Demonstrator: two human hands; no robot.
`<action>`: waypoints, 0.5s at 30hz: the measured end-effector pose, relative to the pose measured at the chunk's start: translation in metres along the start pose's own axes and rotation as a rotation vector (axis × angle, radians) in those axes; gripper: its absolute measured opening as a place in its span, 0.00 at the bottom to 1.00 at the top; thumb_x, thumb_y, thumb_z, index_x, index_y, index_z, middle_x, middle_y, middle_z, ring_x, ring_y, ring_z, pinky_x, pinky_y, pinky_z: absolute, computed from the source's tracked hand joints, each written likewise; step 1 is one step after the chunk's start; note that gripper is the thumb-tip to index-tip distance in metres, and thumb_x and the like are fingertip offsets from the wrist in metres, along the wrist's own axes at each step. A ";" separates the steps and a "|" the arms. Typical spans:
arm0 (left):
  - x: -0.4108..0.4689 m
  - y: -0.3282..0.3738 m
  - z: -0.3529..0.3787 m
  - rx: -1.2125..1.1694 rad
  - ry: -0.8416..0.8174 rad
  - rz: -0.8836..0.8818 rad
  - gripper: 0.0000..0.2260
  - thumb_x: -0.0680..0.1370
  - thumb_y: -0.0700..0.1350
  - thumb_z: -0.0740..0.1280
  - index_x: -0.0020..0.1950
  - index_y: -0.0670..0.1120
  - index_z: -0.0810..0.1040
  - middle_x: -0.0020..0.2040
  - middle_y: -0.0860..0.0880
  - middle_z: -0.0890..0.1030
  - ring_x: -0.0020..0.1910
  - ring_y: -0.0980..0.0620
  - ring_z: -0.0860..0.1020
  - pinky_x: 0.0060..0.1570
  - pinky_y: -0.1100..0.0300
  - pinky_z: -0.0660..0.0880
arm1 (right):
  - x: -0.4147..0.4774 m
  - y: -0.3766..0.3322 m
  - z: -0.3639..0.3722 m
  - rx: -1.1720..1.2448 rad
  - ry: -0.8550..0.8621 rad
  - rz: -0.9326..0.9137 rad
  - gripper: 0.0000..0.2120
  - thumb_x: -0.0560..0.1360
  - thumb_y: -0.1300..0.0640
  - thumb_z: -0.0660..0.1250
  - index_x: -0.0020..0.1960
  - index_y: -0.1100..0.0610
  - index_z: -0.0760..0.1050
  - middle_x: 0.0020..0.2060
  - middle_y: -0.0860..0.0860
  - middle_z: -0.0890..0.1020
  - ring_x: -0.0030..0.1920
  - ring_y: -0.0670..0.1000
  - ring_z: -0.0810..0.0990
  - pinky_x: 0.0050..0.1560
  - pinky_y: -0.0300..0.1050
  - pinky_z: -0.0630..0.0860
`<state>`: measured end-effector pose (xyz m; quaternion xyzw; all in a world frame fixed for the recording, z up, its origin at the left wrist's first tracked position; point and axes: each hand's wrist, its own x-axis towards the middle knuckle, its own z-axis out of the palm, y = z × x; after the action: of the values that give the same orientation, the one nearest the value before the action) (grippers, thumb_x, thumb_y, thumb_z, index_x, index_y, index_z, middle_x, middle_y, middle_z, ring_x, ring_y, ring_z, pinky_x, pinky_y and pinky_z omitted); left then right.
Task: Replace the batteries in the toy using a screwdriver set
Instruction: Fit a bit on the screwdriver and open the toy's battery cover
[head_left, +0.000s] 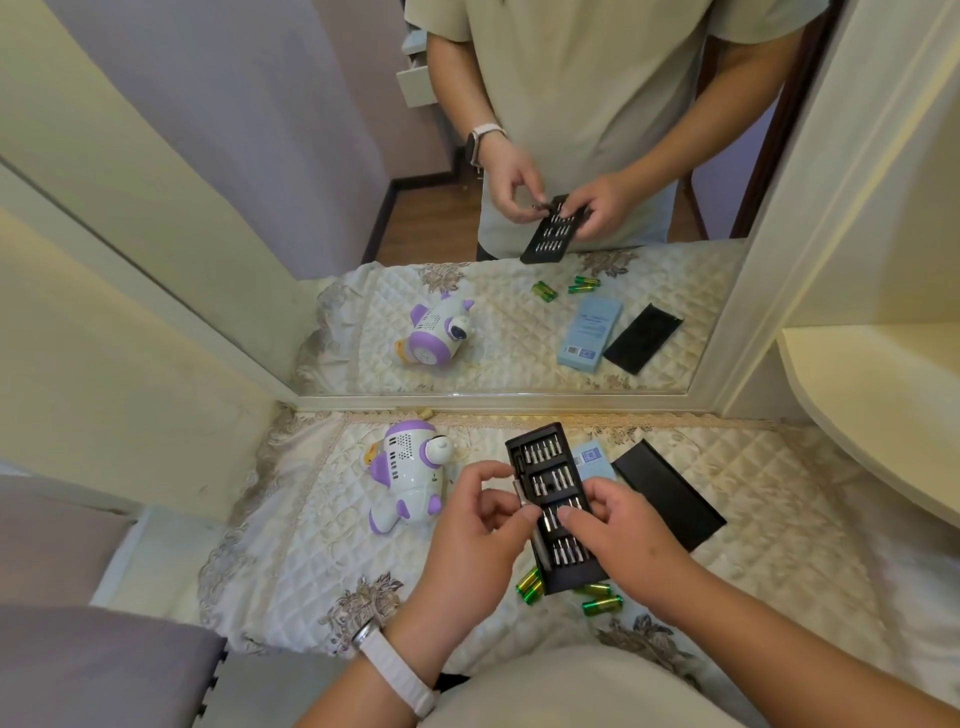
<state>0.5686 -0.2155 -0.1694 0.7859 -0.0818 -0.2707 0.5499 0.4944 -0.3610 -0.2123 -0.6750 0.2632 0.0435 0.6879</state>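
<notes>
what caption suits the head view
The right hand holds the bit tray while the left hand pinches its silver driver; toy and batteries lie nearby.

The white-and-purple plastic toy (410, 478) before you is smooth and glossy. Your black plastic bit tray (535, 435) looks matt, while its rows of small steel bits (543, 451) are bright bare metal, as is the slim silver driver handle (540, 548). The green batteries (530, 584) have a shiny, foil-like wrap. The cream quilted cloth cover (779, 493) under everything has a soft satin sheen, and the pale blue box (592, 460) looks like matt card.
</notes>
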 end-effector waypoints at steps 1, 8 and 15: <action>0.000 -0.003 -0.001 -0.036 0.012 -0.029 0.13 0.76 0.35 0.70 0.55 0.49 0.74 0.37 0.49 0.81 0.37 0.54 0.79 0.39 0.62 0.76 | 0.002 0.002 0.002 0.008 0.001 0.008 0.04 0.77 0.58 0.66 0.51 0.54 0.78 0.42 0.52 0.86 0.43 0.53 0.85 0.49 0.57 0.82; 0.010 -0.012 -0.027 -0.110 0.089 -0.129 0.06 0.77 0.38 0.71 0.53 0.44 0.80 0.45 0.44 0.86 0.39 0.54 0.82 0.38 0.62 0.76 | 0.029 0.029 0.020 -0.128 0.018 0.164 0.04 0.77 0.53 0.65 0.45 0.53 0.75 0.35 0.47 0.83 0.35 0.44 0.82 0.37 0.40 0.76; 0.020 -0.019 -0.054 -0.107 0.041 -0.168 0.07 0.77 0.37 0.70 0.53 0.45 0.80 0.44 0.46 0.87 0.38 0.54 0.82 0.38 0.62 0.75 | 0.076 0.048 0.044 -0.199 0.082 0.237 0.06 0.78 0.49 0.64 0.53 0.50 0.73 0.44 0.49 0.83 0.43 0.48 0.82 0.42 0.44 0.78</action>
<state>0.6097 -0.1724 -0.1800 0.7649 0.0102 -0.3036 0.5680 0.5529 -0.3377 -0.2895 -0.7052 0.3633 0.1228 0.5964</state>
